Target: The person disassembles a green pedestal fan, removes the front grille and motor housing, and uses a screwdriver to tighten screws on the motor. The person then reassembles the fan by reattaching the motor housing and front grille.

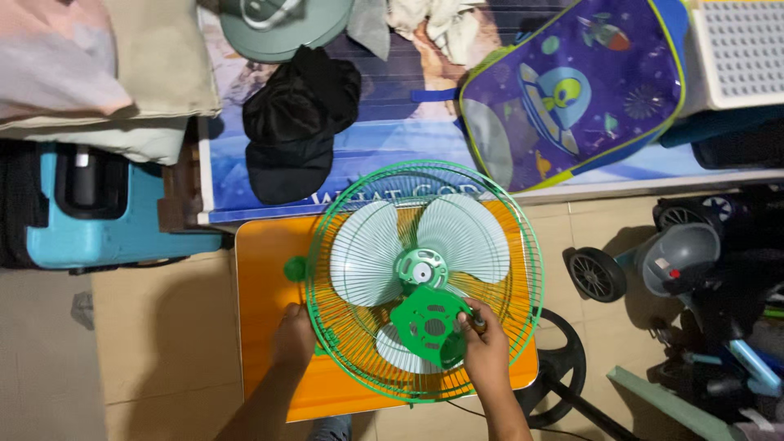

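Orange worktop carries a flat fan grille — left hand clamps its rim, right hand pinches a screwdriver beside the green disc.

Item: green wire fan guard, round, lying flat on an orange tabletop
Blades: three pale translucent blades inside the guard
Centre: green plastic disc resting tilted over the hub

An orange table stands on the tiled floor and carries a green fan guard. Behind it, a printed mat holds a black cap and a purple backpack.
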